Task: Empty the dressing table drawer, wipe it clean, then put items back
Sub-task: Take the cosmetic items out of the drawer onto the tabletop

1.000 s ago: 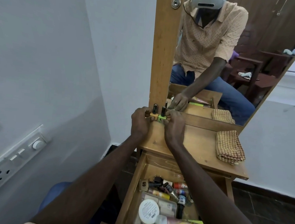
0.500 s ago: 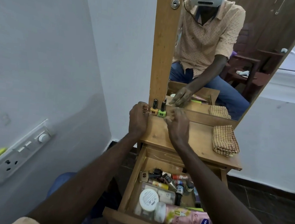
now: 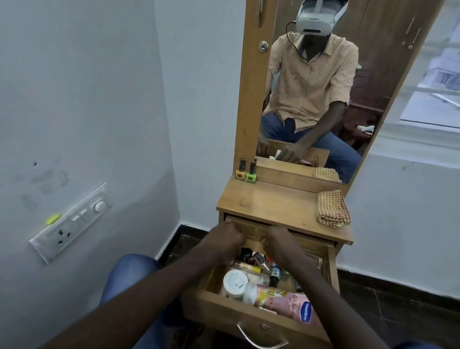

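The left hand (image 3: 225, 236) and right hand (image 3: 280, 240) hover with fingers curled over the back of the pulled-out drawer (image 3: 253, 318); whether either pinches anything cannot be told; a hurried grab among the crowded small bottles (image 3: 274, 272) could topple or spill one.

Pale walls (image 3: 65, 78) (a switch panel (image 3: 71, 222) on the left one) meet a dark tiled floor (image 3: 405, 306).
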Demonstrator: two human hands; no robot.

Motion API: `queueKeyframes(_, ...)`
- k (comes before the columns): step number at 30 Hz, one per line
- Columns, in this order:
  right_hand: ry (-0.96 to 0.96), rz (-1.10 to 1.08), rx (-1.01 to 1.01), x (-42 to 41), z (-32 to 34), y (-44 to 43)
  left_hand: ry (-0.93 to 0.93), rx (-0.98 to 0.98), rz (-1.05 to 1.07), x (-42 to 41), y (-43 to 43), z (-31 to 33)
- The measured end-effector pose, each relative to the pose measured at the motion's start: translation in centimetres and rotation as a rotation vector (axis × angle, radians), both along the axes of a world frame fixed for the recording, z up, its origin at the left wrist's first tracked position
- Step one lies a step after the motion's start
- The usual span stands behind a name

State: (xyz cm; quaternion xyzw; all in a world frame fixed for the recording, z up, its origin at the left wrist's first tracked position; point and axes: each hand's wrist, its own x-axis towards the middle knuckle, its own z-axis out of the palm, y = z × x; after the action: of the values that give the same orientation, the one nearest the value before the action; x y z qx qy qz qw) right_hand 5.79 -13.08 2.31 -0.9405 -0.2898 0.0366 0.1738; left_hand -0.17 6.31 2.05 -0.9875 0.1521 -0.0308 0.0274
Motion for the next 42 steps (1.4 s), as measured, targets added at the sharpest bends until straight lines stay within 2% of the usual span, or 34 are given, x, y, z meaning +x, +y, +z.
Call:
queueKeyframes(3, 0.046, 0.029, -0.066, -0.2, -1.0, -0.2, 0.047, 0.054, 0.016, -0.2, -0.1, -1.0)
queueKeyframes(9, 0.050, 0.008, -0.099, 0.3, -2.7, 0.2, -0.003, 0.188, -0.026, -0.2, -0.9, -2.3)
queueKeyframes(18, 0.071, 0.009, -0.238, 1.5, -3.0, 1.0, -0.036, 0.105, -0.011, 0.1, -1.0, -2.5)
queueKeyframes(25, 0.090, 0.036, -0.132, 1.7, -2.5, 0.8, -0.109, -0.011, 0.019, -0.5, -0.6, -2.5)
queueKeyframes(31, 0.012, 0.015, 0.125, 0.1, -0.1, 0.6, -0.248, -0.365, 0.115, -0.7, -0.9, -1.4)
queueKeyframes(37, -0.177, 0.017, 0.365, -0.3, 4.6, 1.0, -0.382, -0.850, 0.326, 0.8, -1.0, 2.1)
queueKeyframes(39, -0.233, -0.003, 0.445, 0.6, 6.4, 1.7, -0.415, -0.926, 0.402, 2.3, -0.5, 3.4)
queueKeyframes(42, -0.286, -0.054, 0.510, 2.9, 8.6, 2.9, -0.437, -0.938, 0.479, 5.1, 0.9, 4.4)
